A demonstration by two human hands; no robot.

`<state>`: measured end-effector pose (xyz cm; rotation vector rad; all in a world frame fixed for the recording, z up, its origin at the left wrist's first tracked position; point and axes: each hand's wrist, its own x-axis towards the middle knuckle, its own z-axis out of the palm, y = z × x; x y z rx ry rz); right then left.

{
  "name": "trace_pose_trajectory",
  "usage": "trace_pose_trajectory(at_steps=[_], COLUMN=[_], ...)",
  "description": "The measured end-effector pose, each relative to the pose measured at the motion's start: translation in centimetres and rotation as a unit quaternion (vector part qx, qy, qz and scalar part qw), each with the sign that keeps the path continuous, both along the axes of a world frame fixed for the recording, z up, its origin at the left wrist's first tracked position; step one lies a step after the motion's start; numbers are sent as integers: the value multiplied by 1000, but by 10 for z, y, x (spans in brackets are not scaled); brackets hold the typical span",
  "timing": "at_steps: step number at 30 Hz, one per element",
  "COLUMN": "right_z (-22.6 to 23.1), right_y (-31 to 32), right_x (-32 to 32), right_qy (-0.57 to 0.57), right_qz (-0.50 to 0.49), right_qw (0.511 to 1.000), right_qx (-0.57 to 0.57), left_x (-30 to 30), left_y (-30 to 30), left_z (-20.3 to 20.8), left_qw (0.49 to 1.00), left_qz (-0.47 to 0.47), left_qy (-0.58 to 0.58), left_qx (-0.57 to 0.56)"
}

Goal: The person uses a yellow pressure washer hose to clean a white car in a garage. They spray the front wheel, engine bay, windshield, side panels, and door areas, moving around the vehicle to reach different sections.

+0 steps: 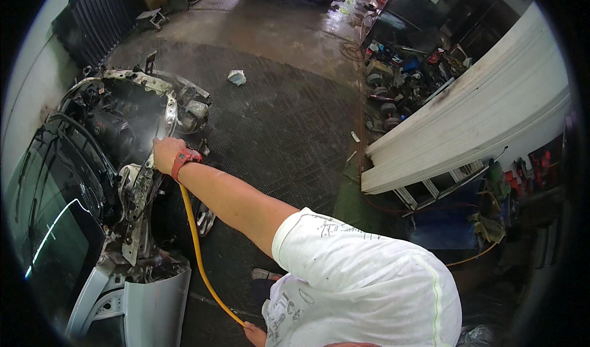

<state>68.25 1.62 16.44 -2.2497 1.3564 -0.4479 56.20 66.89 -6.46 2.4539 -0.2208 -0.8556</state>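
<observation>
One hand (167, 153) did the forward work: the arm with the red wristband (184, 158) reached out over the stripped car front (132, 163), and its fingers were curled shut, apparently round a small nozzle or tool head hidden by the knuckles. Which arm this was cannot be told with confidence; it reads as the left, crossing from the shoulder of the white shirt (362, 279). Fine haze hung over the engine bay just beyond the fist, consistent with air or spray being directed there.

The yellow hose (198, 249) ran from under that wrist, down alongside the car front, to the other hand (253, 333) at the frame's lower edge. That hand appeared closed on the hose, probably to keep slack off the bodywork; its fingers were mostly cut off, so grip is uncertain.

Away from the car front: ribbed floor mat (283, 126), white stacked panels (479, 107), crumpled rag (236, 77).
</observation>
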Motion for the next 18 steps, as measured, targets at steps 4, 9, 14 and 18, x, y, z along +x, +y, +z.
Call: trace_pose_trajectory(at_steps=[4,9,14,18], right_z=[2,-27,-83,-104], right_y=[-22,-50,-73,-52], right_x=[-4,17,-12,-16], right_qy=[120,133,141,153], right_qz=[39,42,60,61], right_qw=[988,990,988,986], right_qx=[83,-11,16,21], left_x=[3,9,30,29], left_y=[-7,-4,17,29], left_z=[-4,-5,10,18], left_qw=[1000,999,995,995], left_qz=[-15,-43,-85,-67], left_qy=[6,17,54,69], left_qx=[3,-6,11,14])
